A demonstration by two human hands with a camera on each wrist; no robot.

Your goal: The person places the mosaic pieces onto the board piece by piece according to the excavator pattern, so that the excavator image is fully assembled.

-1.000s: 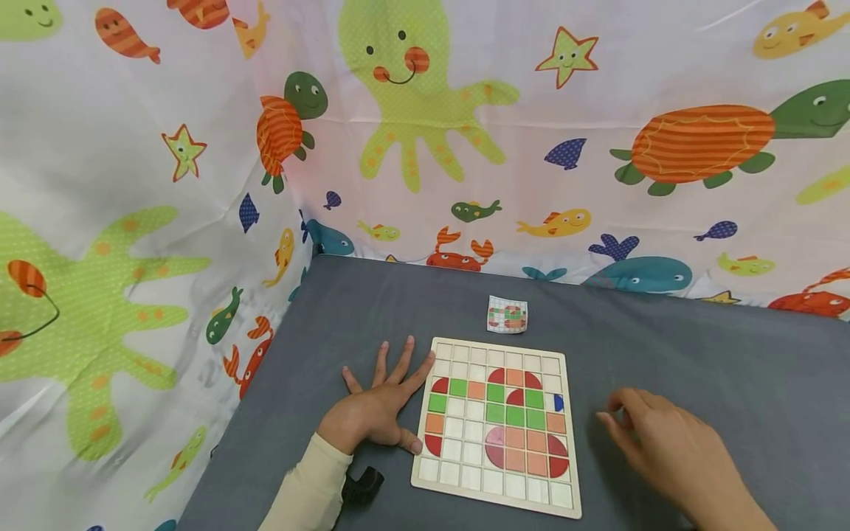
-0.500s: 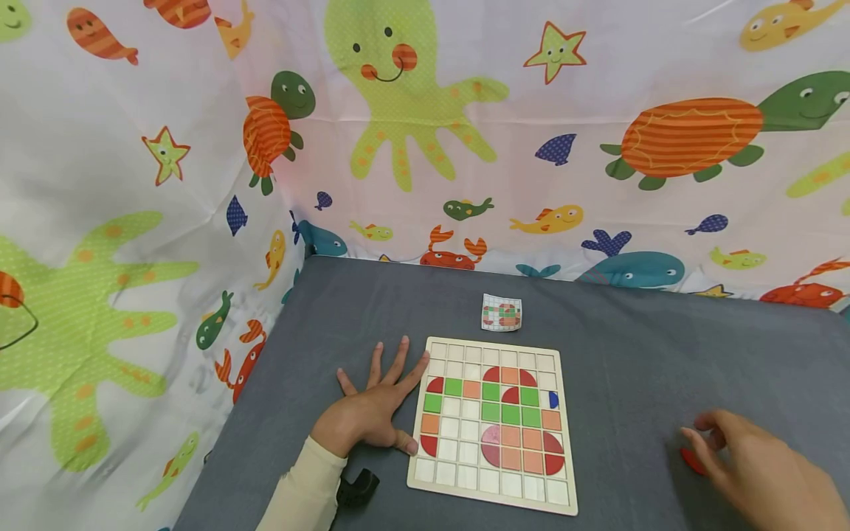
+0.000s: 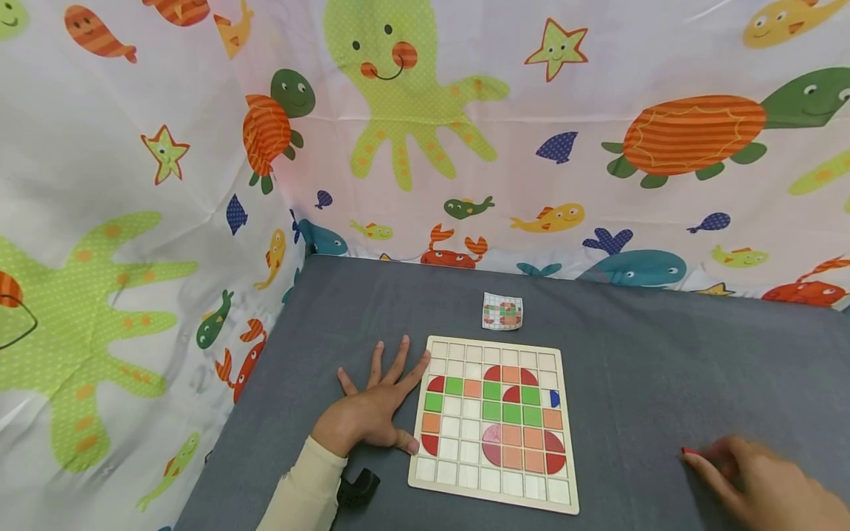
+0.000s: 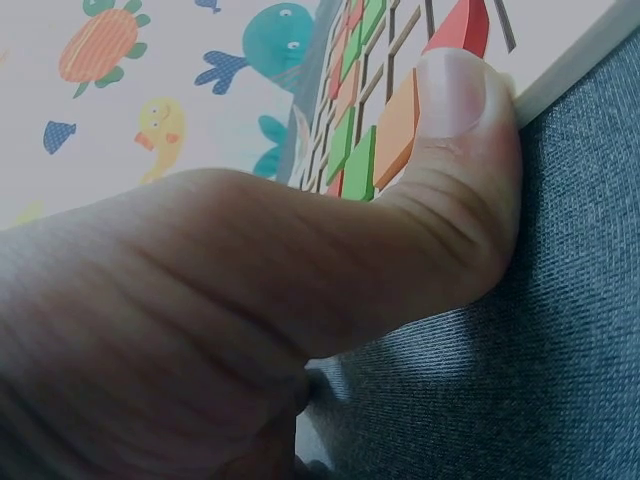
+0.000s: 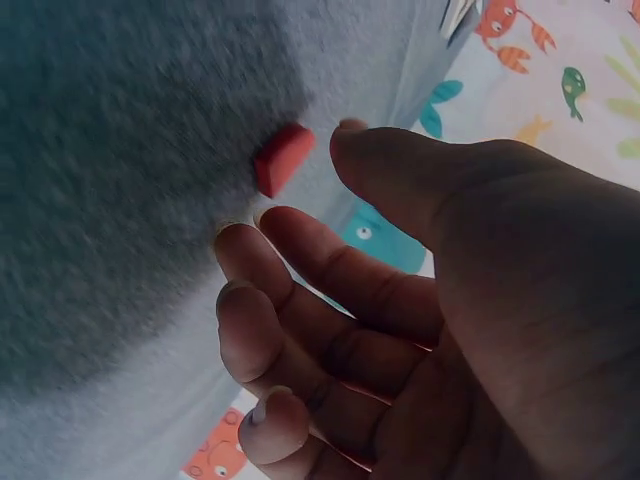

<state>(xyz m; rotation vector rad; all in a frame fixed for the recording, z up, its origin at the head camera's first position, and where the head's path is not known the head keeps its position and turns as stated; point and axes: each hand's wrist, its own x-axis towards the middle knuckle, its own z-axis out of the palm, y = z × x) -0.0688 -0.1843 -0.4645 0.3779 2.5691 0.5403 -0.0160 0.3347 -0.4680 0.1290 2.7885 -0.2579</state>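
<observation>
My left hand lies with spread fingers at the left side of a wooden grid board. In the left wrist view its thumb presses the board's edge beside a red quarter-circle tile. Green, salmon, red, pink and blue tiles fill some of the board's cells. Well to the right of the board, my right hand hovers low over the cloth, fingers loosely bent. A red tile sits on the cloth between its thumb and index fingertip, apparently apart from both; the head view shows only a sliver.
A small printed card with a coloured grid pattern lies behind the board. A dark strap-like object is at the left wrist. A sea-animal patterned curtain closes off the back and left of the grey cloth.
My right hand has moved right, away from the board to the red tile, and lowered slightly around it. The left hand stays on the board's edge. The head view has shifted a little.
</observation>
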